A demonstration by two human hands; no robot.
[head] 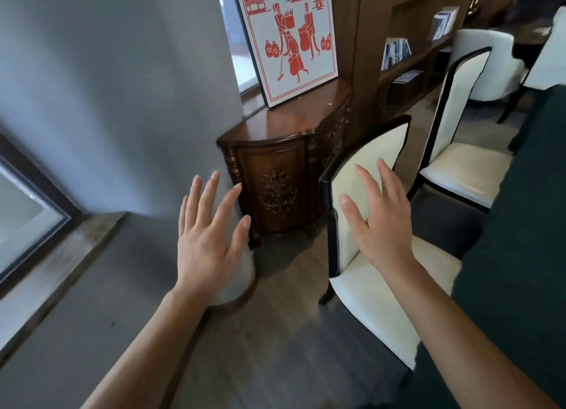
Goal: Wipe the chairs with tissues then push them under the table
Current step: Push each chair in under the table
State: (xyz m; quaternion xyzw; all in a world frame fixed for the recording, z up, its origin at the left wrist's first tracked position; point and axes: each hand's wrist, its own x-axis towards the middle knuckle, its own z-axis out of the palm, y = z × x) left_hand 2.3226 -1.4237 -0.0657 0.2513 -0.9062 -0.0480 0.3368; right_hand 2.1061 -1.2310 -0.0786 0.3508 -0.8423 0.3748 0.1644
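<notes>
Cream upholstery edged in black covers the near chair (pixel 364 289), which stands side-on at the edge of the bench (pixel 520 255); its seat runs partly under the dark green cloth that drapes the bench. A second chair (pixel 459 123) of the same make stands beyond it along the same edge, and further white chairs (pixel 487 62) sit deeper in the room.

The right hand (pixel 379 221) is raised in front of the near chair's backrest, palm turned away, fingers spread and empty; whether it touches the backrest cannot be told. The left hand (pixel 208 234) is held up at about the same height, well to the left of the chair, fingers likewise apart and holding nothing, in front of a grey wall (pixel 107 87).

Behind the chair stands a carved dark wooden cabinet (pixel 281 175) with a gold ornament on its front. On its top leans a framed poster (pixel 291 38) printed in red on white, showing figures, sacks and pagoda-like buildings; the writing at its upper edge is cut off and cannot be read. Wooden shelves (pixel 410 59) with books and leaflets fill the wall to the right, their titles too small to read. A window frame (pixel 36 206) shows at the left edge above the wood-look floor (pixel 260 332).
</notes>
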